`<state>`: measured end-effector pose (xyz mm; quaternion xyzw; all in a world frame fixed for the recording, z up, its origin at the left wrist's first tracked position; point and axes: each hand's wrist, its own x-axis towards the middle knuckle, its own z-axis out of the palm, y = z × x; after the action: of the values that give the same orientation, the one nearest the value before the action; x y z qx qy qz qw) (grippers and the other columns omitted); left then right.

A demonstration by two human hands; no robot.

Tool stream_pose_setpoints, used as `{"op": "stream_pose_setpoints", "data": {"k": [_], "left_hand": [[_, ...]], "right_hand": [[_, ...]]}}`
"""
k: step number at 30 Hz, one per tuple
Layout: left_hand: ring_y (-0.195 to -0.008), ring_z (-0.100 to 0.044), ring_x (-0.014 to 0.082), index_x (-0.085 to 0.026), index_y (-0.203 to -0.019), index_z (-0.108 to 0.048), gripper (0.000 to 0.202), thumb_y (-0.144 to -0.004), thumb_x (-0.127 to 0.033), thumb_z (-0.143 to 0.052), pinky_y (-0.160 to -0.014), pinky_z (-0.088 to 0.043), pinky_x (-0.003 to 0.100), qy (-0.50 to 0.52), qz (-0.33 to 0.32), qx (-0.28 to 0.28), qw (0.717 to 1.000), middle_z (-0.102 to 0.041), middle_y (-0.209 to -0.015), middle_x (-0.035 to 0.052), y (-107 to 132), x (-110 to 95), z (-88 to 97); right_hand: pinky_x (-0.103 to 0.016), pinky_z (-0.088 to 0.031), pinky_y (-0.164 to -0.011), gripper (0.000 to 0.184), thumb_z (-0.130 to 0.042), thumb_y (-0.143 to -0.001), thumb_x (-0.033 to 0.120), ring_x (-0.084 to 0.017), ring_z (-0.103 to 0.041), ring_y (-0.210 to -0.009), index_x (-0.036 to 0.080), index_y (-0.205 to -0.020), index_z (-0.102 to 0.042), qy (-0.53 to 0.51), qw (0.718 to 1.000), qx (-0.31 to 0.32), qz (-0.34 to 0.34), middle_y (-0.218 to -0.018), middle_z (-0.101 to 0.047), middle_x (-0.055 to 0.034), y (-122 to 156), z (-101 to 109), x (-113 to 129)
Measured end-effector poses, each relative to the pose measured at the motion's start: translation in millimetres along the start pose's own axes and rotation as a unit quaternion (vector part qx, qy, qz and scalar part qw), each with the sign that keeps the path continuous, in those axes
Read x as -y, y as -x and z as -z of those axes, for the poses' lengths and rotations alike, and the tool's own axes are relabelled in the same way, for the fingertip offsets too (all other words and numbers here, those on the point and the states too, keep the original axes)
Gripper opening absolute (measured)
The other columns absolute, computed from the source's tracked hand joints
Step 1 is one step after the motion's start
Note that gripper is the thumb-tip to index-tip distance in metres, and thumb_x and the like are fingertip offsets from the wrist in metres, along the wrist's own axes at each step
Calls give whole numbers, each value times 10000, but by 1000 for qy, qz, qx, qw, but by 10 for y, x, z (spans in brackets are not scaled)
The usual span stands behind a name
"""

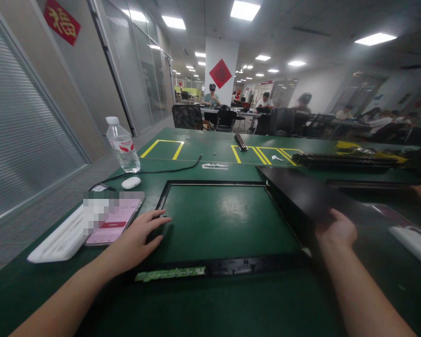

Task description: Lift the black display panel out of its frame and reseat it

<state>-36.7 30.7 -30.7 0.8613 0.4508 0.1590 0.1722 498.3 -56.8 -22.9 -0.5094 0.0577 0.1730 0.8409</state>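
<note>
On the green bench straight ahead of the person, a black frame lies flat with its long axis running left to right. The left hand rests open on the frame's left rail, fingers loosely spread, just beside a phone lying on a white tray. The right hand is closed on the near edge of a dark panel, which stands tilted along the frame's right rail and runs away from the person.
</note>
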Motion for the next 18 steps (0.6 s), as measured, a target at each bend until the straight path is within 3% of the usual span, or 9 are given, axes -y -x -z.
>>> {"op": "stream_pose_setpoints", "data": {"k": [6, 18], "left_hand": [[-1422, -577, 424, -247, -1374, -736, 523, -953, -510, -571, -1178, -447, 636, 4, -4, -9, 1000, -599, -1571, 172, 0, 17, -16], [-1388, -607, 411, -238, -1352, -743, 494, -945, -440, -551, -1167, -464, 618, -3, -19, -13, 1000, -628, -1536, 179, -2, 7, -32]], "right_hand": [[-317, -635, -777, 203, -590, -678, 36, -155, -687, -763, 211, -780, -598, 0, 999, -52, -13, -826, -682, -5, 5, -33, -64], [-402, -657, -788, 237, -581, -643, 60, -189, -718, -805, 232, -807, -582, 15, 999, -41, -22, -864, -716, 4, -230, 12, -193]]}}
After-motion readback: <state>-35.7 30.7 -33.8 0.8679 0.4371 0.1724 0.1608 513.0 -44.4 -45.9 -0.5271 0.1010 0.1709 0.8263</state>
